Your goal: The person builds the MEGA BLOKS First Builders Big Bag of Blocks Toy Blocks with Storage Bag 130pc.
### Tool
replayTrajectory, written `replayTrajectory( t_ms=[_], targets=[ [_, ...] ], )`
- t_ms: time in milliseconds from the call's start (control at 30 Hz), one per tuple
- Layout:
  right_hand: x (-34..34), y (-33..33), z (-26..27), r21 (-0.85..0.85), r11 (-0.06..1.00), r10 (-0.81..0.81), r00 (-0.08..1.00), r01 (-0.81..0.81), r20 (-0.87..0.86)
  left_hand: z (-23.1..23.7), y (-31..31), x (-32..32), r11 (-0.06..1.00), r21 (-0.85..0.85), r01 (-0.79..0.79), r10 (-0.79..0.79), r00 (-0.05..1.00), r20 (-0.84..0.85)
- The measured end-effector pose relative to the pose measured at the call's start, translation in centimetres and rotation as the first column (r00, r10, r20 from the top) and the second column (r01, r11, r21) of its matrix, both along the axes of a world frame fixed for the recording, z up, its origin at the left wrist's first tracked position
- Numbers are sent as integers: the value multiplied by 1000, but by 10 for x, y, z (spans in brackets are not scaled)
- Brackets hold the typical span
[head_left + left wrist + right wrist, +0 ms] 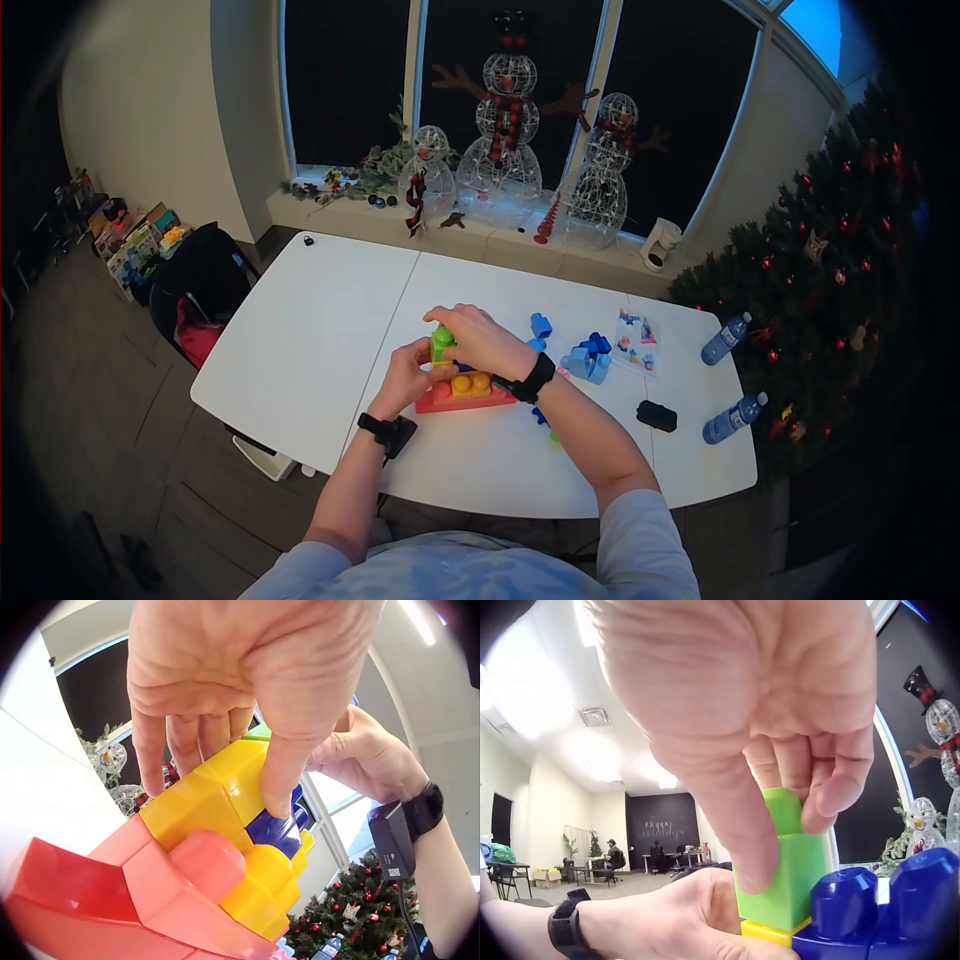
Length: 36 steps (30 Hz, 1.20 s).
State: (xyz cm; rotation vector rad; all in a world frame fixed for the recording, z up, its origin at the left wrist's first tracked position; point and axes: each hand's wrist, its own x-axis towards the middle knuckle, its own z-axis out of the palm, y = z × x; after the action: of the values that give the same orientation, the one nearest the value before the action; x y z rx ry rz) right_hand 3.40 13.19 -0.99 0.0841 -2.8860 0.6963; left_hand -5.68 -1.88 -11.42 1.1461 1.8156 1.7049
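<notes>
A stack of toy building blocks stands on the white table in front of me, on a long red base (440, 406). My right hand (487, 343) pinches a green block (784, 881) between thumb and fingers, at the top of the stack. Right below the green block sits a yellow block (195, 810). My left hand (403, 380) grips the stack's yellow part, its thumb on one side and its fingers on the other. Dark blue blocks (844, 904) stand beside the green one. Lower down are pink blocks and another yellow block (264, 881).
Loose blue blocks (580, 364) lie right of the stack, near a picture sheet (637, 342). Further right are a black case (656, 416) and two water bottles (727, 338). A dark chair (205, 280) stands at the table's left, a decorated tree (810, 270) at its right.
</notes>
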Motion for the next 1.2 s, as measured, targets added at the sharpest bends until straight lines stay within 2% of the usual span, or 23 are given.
replayTrajectory(
  t_ms=[167,233,367,433,467,533,600,667,700,767,800,867,900,967,1067,1100,1200],
  targets=[
    [1,0,-3,-8,1000,-10,1000,10,7,3,0,1,1000,-30,1,-1,1000,-1],
    [0,2,-11,18,999,41,990,-39,-136,3,0,1,999,-32,-1,1,1000,-6],
    [3,9,-12,19,1000,10,998,-9,-61,-1,2,-1,1000,-31,-3,3,1000,-8],
    [7,23,-4,-86,996,14,990,-27,-142,-4,2,-3,1000,-16,8,-8,1000,-9],
    [9,38,10,-197,980,-20,994,-1,-107,-3,3,-4,1000,-10,13,-13,1000,-5],
    [12,81,17,-276,952,-197,952,129,-233,-4,3,-4,998,-55,-5,4,1000,-18],
    [23,128,15,-306,890,-421,866,337,-271,-5,3,-4,999,-49,-3,2,1000,-16],
    [40,167,2,-201,856,-511,835,476,-203,-4,3,-4,999,-46,-3,2,1000,-20],
    [48,180,-8,-200,855,-513,834,478,-201,-3,4,-4,999,-47,-8,7,1000,-24],
    [68,198,-33,108,826,-556,831,553,-3,-1,3,-2,999,-50,-9,8,1000,-20],
    [75,206,-44,110,824,-560,829,556,4,0,3,-2,998,-62,-12,10,1000,-22],
    [90,222,-66,261,736,-670,729,625,143,-1,2,-1,997,-76,-10,9,1000,-16],
    [96,232,-76,263,734,-671,727,626,146,-2,2,-2,998,-66,-14,13,1000,-9],
    [106,258,-102,331,635,-770,607,698,197,-2,3,-1,998,-53,-19,18,1000,-4],
    [117,271,-123,282,688,-725,607,669,325,-2,3,-2,997,-72,-30,29,999,-15],
    [119,271,-128,253,666,-740,578,702,344,-2,3,-2,997,-71,-30,29,999,-19],
    [120,267,-131,201,720,-685,632,664,363,-2,3,-1,997,-75,-22,21,1000,-12]
  ],
)
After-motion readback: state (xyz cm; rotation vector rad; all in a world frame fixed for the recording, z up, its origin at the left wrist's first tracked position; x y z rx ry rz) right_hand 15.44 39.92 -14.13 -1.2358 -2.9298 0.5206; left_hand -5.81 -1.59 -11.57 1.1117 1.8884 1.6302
